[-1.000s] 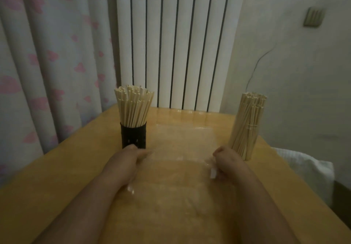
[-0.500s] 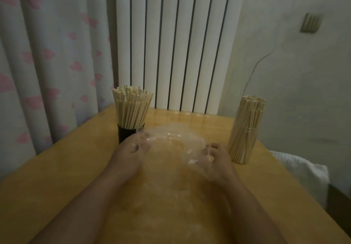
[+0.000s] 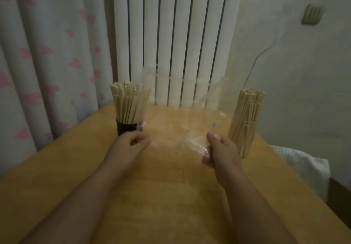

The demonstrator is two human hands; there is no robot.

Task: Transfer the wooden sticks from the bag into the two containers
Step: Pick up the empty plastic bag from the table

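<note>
Because the clear bag [image 3: 180, 101] is held up between the two stands of wooden sticks [image 3: 130, 101], a sweep of its film could topple the black container [image 3: 126, 128] or the tall right bundle [image 3: 247, 118] on the desk [image 3: 57, 167]. The left hand [image 3: 131, 146] curls its fingers [image 3: 141, 142] to the thumb, seemingly pinching the bag's edge; the right hand [image 3: 222, 148] clutches a crumpled corner

Bare forearms extended forward, apart; left hand [image 3: 131, 145], fingers curled, and right hand [image 3: 221, 152], thumb up, grip clear bag [image 3: 191, 141].
</note>
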